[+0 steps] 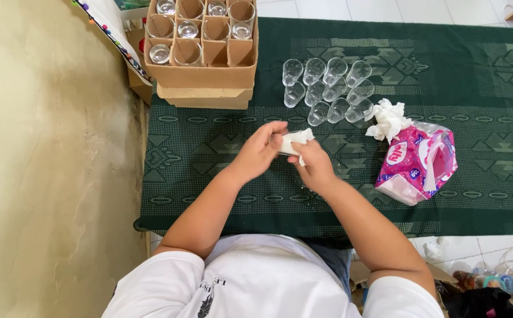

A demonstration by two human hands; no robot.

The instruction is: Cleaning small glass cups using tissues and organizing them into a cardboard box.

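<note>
My left hand (260,150) and my right hand (314,163) meet over the dark green patterned cloth (209,153). Between them is a small clear glass wrapped in a white tissue (296,139); the glass itself is mostly hidden. The left hand's fingers close around one end, and the right hand presses the tissue at the other. Beyond my hands stands a cluster of several small clear glasses (327,88). A crumpled white tissue (388,119) lies by an open pink tissue pack (418,163) to the right.
A cardboard box with divider cells (203,44) holds several more glasses at the far left of the cloth. A beige wall (50,159) runs along the left. Bottles and clutter (492,285) lie on the tiled floor at lower right.
</note>
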